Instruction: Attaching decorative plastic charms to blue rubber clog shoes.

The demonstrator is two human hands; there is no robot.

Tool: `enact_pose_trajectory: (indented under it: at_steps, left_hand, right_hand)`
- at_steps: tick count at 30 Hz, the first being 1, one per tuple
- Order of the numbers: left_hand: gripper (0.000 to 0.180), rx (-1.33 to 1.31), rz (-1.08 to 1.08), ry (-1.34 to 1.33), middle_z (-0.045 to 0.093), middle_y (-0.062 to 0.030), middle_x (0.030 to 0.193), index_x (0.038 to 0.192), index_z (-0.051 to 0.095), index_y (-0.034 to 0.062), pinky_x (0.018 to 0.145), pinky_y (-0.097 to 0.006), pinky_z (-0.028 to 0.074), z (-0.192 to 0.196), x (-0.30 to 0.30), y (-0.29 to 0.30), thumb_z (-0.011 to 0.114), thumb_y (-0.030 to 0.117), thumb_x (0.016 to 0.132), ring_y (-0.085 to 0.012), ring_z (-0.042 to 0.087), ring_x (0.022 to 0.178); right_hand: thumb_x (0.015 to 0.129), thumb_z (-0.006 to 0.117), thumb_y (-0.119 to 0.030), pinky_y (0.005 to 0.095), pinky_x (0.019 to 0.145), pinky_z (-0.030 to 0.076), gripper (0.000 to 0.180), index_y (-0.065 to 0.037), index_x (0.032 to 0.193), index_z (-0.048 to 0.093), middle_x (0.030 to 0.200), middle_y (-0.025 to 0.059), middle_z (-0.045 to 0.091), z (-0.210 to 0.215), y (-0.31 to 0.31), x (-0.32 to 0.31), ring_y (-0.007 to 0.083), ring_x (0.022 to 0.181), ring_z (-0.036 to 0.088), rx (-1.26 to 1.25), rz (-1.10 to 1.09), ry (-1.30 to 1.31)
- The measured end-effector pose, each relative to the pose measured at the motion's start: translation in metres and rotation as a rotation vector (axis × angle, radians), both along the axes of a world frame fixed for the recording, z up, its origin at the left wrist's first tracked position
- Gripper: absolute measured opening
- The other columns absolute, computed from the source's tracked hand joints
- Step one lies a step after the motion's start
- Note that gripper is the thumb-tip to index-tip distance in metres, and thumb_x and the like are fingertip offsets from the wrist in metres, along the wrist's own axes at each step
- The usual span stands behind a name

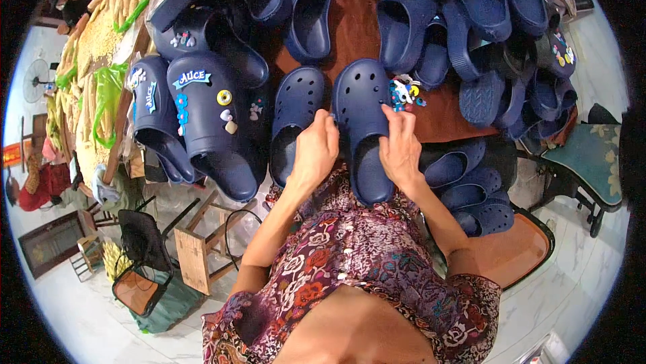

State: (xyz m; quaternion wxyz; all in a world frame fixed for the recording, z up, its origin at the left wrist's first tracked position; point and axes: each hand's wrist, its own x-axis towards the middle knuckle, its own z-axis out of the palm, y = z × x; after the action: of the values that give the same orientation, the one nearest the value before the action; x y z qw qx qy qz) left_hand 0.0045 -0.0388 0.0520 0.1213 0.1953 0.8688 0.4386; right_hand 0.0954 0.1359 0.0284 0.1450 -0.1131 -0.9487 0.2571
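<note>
A plain navy clog (363, 91) with holes in its toe lies in front of me, heel toward my body. My left hand (315, 147) is closed at its left edge, the fingertips partly hidden between it and a second plain navy clog (297, 98). On its right side, my right hand (402, 145) has thumb and fingers closed against the upper, close to the holes. Whether a small piece sits between those fingertips is too fine to tell. Just beyond the right hand lies a small pile of colourful shoe charms (406, 89).
Left of my hands stands a decorated navy clog (212, 105) with charms. More navy clogs (478, 4) crowd the brown table surface (353, 17); several lie on a seat at right. Farther left are corn cobs (101, 41), a wooden stool (193, 260) and a black chair (141, 236). A green-seated chair (589, 162) stands right.
</note>
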Motion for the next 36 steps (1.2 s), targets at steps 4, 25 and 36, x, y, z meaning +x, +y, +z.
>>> enact_pose_trajectory:
  at_steps: [4,25,36]
  left_hand:
    - [0.018,0.061,0.035,-0.105,0.059,-0.0273,0.073,0.095,0.049,0.0006,0.061,-0.049,0.047,0.012,0.001,-0.004,0.043,0.015,0.103,-0.0482,0.061,0.072]
    - [0.036,0.233,-0.179,-0.506,0.055,-0.0022,0.065,0.093,0.053,0.0041,0.046,-0.025,0.046,0.020,0.039,0.018,0.035,0.032,0.108,-0.0095,0.055,0.051]
    - [0.016,0.179,-0.134,-0.145,0.064,-0.0069,0.081,0.105,0.061,0.0009,0.069,-0.028,0.049,0.016,0.033,0.000,0.054,0.014,0.100,-0.0135,0.061,0.074]
  right_hand:
    - [0.082,0.062,-0.005,0.0475,0.069,0.055,0.055,-0.009,0.135,0.048,0.115,0.0181,0.046,-0.001,-0.017,-0.019,0.0387,0.081,0.064,-0.035,-0.016,-0.004]
    - [0.086,0.071,-0.003,0.0321,0.070,0.052,0.028,-0.004,0.114,0.065,0.099,0.0120,0.062,0.029,-0.019,0.026,0.0233,0.080,0.064,-0.569,0.075,0.156]
    - [0.096,0.059,-0.009,0.0385,0.072,0.050,0.023,-0.004,0.118,0.062,0.098,0.0135,0.058,-0.036,0.062,0.006,0.0265,0.083,0.063,-0.273,-0.222,0.200]
